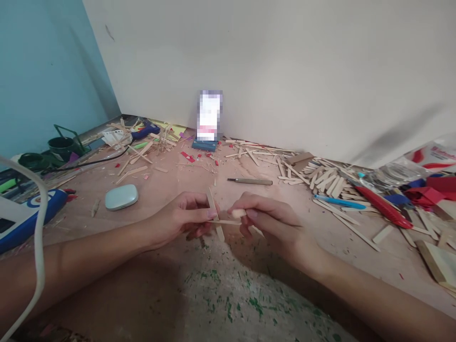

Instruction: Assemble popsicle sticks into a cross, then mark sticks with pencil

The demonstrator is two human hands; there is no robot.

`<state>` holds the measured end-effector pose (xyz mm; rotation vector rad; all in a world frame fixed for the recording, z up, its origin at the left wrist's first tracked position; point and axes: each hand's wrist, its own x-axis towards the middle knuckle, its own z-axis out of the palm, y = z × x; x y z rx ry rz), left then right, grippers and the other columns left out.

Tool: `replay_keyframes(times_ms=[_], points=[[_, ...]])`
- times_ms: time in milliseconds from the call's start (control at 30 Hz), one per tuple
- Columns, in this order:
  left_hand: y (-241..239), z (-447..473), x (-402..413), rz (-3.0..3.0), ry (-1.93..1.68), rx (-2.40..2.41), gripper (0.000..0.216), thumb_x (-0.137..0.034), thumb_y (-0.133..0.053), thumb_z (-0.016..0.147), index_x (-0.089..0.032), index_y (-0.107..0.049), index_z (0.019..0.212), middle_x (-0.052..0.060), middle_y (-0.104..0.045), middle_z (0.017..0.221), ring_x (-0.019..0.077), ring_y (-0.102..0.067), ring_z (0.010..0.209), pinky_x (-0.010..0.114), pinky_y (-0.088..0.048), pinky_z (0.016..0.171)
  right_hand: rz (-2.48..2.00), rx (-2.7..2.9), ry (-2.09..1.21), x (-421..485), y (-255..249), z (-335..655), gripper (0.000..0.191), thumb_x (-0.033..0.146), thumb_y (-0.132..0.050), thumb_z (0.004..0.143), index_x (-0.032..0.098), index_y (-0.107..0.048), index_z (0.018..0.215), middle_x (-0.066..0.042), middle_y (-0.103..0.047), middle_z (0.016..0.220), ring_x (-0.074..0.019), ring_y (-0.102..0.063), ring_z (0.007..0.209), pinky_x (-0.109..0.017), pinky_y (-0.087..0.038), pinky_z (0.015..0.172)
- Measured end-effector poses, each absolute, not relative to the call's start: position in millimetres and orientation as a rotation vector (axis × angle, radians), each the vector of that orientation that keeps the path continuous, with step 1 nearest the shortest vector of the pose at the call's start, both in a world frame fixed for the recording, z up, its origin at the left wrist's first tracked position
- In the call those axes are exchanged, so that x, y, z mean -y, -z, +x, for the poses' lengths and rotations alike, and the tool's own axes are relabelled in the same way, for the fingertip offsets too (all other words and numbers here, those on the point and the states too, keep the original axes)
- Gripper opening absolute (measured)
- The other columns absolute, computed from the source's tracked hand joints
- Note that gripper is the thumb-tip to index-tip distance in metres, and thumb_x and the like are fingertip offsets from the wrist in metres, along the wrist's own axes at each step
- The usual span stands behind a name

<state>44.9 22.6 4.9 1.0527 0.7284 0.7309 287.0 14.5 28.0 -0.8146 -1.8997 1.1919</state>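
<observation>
Two craft sticks meet in a cross over the middle of the table. My left hand (195,213) is closed on them, its thumb pressed near the crossing. One craft stick (212,202) runs steeply up and down; the other stick (228,222) reaches across toward my right hand (265,216). That hand is closed in a pinch around a small pale rounded piece (239,213), perhaps of wood, close to the crosswise stick's end. Whether it touches the stick I cannot tell. Just beyond my right hand lies a wooden-handled carving tool (251,181).
A lit phone (209,116) stands in a blue holder (204,144) against the wall. Loose sticks (329,180), a blue pen-like tool (340,202) and a red cutter (386,207) lie right. Left are a pale case (121,196), a glue gun (146,129) and a white cable (40,247).
</observation>
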Motion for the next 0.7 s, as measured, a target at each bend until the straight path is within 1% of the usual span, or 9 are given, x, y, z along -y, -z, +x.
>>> replay_keyframes(times_ms=[33,100,133,200,233,333,500,600,700], points=[[-5,45,-23,1.058,-0.732,-0.728,0.034,-0.046,-0.083,0.082,-0.015,-0.071,0.087,-0.001,-0.057,0.066,0.0097,-0.049,0.055,0.022,-0.031,0.048,-0.82,1.895,-1.172,-14,-28,287,0.027,0.042,-0.053,0.11,0.024,-0.072,0.114,-0.002,-0.065,0.09,-0.0152,-0.063,0.074,-0.028,-0.055,0.066],[-4,44,-23,1.064,-0.73,-0.727,0.034,-0.047,-0.083,0.083,-0.015,-0.07,0.087,-0.001,-0.056,0.066,0.0094,-0.049,0.055,0.021,-0.031,0.047,-0.844,1.92,-1.095,-11,-28,286,0.029,0.048,-0.065,0.104,0.024,-0.069,0.12,-0.001,-0.063,0.088,-0.0149,-0.059,0.073,-0.026,-0.051,0.062],[-3,44,-22,1.068,-0.723,-0.726,0.035,-0.047,-0.083,0.083,-0.015,-0.07,0.087,-0.001,-0.057,0.066,0.0093,-0.049,0.055,0.021,-0.032,0.048,-0.857,1.954,-1.042,-10,-28,285,0.029,0.045,-0.073,0.099,0.024,-0.07,0.118,0.0,-0.063,0.086,-0.0139,-0.058,0.071,-0.025,-0.049,0.06],[-2,44,-22,1.076,-0.701,-0.721,0.036,-0.048,-0.084,0.084,-0.015,-0.07,0.086,0.0,-0.059,0.066,0.0097,-0.052,0.055,0.021,-0.034,0.048,-0.871,2.034,-0.914,-7,-28,283,0.015,0.031,-0.079,0.095,0.023,-0.073,0.106,0.002,-0.065,0.08,-0.0115,-0.055,0.067,-0.023,-0.044,0.058],[-1,44,-21,1.081,-0.691,-0.718,0.036,-0.048,-0.083,0.085,-0.015,-0.07,0.086,0.0,-0.059,0.066,0.0098,-0.052,0.055,0.02,-0.036,0.048,-0.866,2.069,-0.849,-6,-28,282,0.005,0.026,-0.076,0.097,0.022,-0.075,0.099,0.002,-0.066,0.078,-0.0105,-0.055,0.065,-0.023,-0.043,0.059],[0,45,-19,1.087,-0.692,-0.717,0.039,-0.051,-0.084,0.085,-0.014,-0.071,0.088,0.001,-0.063,0.066,0.0099,-0.055,0.057,0.02,-0.038,0.05,-0.825,2.112,-0.692,-5,-25,281,0.012,0.025,-0.069,0.102,0.021,-0.076,0.093,0.001,-0.07,0.075,-0.0099,-0.059,0.063,-0.023,-0.043,0.06],[0,50,-15,1.065,-0.713,-0.707,0.04,-0.039,-0.094,0.076,-0.014,-0.072,0.099,0.008,-0.078,0.094,0.0145,-0.07,0.077,0.023,-0.055,0.069,-0.82,2.093,-0.58,-6,-18,282,0.015,0.028,-0.068,0.104,0.022,-0.077,0.094,-0.001,-0.074,0.078,-0.0118,-0.063,0.063,-0.024,-0.047,0.059],[1,53,-13,1.043,-0.713,-0.694,0.037,-0.033,-0.091,0.079,-0.016,-0.065,0.098,0.006,-0.077,0.084,0.0165,-0.072,0.073,0.024,-0.055,0.066,-0.836,2.064,-0.538,-7,-14,283,0.016,0.028,-0.068,0.103,0.021,-0.077,0.092,-0.001,-0.075,0.076,-0.0124,-0.063,0.061,-0.024,-0.048,0.058],[3,54,-13,1.03,-0.722,-0.68,0.045,-0.03,-0.093,0.076,-0.018,-0.06,0.104,0.003,-0.075,0.077,0.0161,-0.071,0.067,0.024,-0.055,0.063,-0.877,2.022,-0.502,-8,-11,283,0.015,0.029,-0.071,0.102,0.021,-0.077,0.091,-0.001,-0.075,0.074,-0.013,-0.062,0.059,-0.025,-0.048,0.057]])
